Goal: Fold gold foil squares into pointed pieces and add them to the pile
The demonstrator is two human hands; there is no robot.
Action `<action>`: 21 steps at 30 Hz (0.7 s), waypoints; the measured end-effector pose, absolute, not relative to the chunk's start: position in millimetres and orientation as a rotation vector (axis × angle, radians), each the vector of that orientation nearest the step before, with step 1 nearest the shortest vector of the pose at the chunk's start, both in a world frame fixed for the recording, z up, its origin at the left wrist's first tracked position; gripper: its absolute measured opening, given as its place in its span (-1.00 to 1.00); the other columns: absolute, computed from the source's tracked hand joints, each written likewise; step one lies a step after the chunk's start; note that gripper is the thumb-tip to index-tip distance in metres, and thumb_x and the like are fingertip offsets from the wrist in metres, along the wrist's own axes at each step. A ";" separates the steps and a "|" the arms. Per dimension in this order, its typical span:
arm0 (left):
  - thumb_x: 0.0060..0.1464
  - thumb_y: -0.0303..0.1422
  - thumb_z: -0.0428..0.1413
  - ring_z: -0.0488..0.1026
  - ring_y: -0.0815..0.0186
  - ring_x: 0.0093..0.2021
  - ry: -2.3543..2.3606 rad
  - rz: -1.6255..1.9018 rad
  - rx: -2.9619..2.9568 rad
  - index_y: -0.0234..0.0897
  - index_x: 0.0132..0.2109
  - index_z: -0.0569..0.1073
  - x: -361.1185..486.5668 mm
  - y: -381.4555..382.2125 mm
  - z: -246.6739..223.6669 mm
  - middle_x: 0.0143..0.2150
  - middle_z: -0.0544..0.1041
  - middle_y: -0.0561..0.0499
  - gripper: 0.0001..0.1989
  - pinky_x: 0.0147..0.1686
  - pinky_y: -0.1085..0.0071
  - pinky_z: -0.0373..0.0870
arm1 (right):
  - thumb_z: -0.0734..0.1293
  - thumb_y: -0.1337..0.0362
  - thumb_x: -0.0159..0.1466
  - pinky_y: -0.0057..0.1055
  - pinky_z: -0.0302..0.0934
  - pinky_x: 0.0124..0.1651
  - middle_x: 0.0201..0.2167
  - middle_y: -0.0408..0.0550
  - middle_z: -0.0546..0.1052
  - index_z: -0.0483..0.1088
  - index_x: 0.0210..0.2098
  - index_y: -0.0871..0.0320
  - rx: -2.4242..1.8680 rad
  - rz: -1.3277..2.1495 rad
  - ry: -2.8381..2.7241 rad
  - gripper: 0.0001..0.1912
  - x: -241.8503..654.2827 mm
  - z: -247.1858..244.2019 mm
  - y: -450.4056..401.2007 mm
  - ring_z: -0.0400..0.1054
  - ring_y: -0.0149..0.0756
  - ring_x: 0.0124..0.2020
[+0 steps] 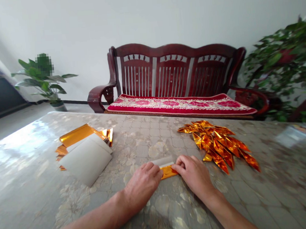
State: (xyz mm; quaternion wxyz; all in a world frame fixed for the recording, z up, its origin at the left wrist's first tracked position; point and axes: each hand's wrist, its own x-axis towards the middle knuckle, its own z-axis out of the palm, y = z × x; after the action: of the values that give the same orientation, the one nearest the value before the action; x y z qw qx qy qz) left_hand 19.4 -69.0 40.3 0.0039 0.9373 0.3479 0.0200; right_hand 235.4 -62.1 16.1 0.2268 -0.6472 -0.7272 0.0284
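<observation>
both hands (144, 183) (194, 173) on gold paper (168, 172)

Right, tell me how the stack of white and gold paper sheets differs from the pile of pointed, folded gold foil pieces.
The stack of white and gold paper sheets has broad, smooth faces; the pile of folded gold foil pieces has narrow, creased points. The stack shows large white areas, while the pile looks shiny orange-gold throughout. Both show shiny gold and lie on the patterned table.
</observation>
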 end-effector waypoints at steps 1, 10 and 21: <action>0.32 -0.45 0.02 0.40 0.20 -0.12 1.095 0.044 2.940 -0.27 -0.04 0.41 19.5 -70.0 40.5 -0.12 0.48 -0.04 -0.88 -0.10 0.29 0.42 | 0.40 0.14 0.25 -0.38 0.01 -0.34 -0.47 -0.20 0.54 0.40 -0.46 0.04 -1.784 0.065 -2.014 -0.80 234.9 17.1 -61.8 0.34 -0.26 -0.38; 0.25 -0.50 0.03 0.40 0.17 -0.13 1.178 0.051 3.046 -0.32 0.05 0.37 23.3 -84.0 22.7 -0.09 0.45 -0.11 -0.76 -0.15 0.28 0.44 | 0.31 0.23 0.31 -0.36 0.05 -0.30 -0.46 -0.17 0.52 0.38 -0.44 0.05 -1.741 0.020 -1.991 -0.81 237.1 15.4 -62.9 0.35 -0.24 -0.36; 0.14 -0.55 0.05 0.35 0.17 -0.21 1.260 0.079 3.229 -0.35 -0.04 0.41 27.8 -91.8 13.2 -0.15 0.40 -0.11 -0.77 -0.30 0.28 0.39 | 0.16 0.40 0.39 -0.25 0.23 -0.07 -0.21 -0.04 0.59 0.50 -0.14 0.08 -1.276 -0.060 -2.244 -0.72 227.3 22.1 -100.0 0.40 -0.21 -0.17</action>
State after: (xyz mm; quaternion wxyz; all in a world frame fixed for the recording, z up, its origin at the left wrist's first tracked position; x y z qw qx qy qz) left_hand 27.8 -91.8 13.2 -0.1618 0.9191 0.3586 0.0225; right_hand 227.3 -100.0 22.1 0.2760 -0.4749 -0.8353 -0.0222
